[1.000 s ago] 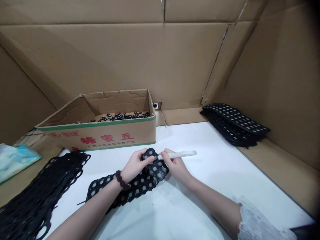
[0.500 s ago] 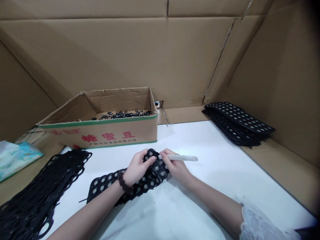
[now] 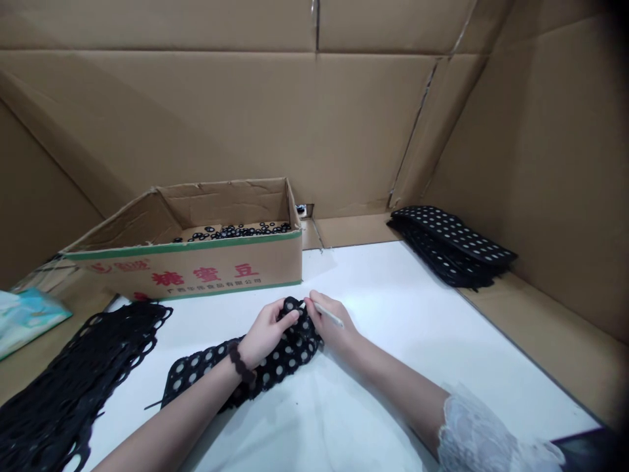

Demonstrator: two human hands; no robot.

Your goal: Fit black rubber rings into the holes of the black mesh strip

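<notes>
A black rubber sheet [image 3: 275, 364] dotted with round holes lies on the white table [image 3: 393, 308] in front of me. My left hand [image 3: 265, 334] pinches and lifts its far end. My right hand [image 3: 330, 326] holds a thin white stick [image 3: 325, 314] like a pen, its tip against the raised edge of the sheet. A dark bead bracelet sits on my left wrist.
An open cardboard box [image 3: 196, 269] with several small black rings inside stands behind my hands. A heap of emptied black webbing [image 3: 73, 380] lies at the left. A stack of perforated black sheets [image 3: 449, 246] rests at the right. Cardboard walls surround the table.
The white stick has swung from pointing right and lying nearly flat to a steeper angle, so less of it shows. Both hands stay at the sheet's raised end.
</notes>
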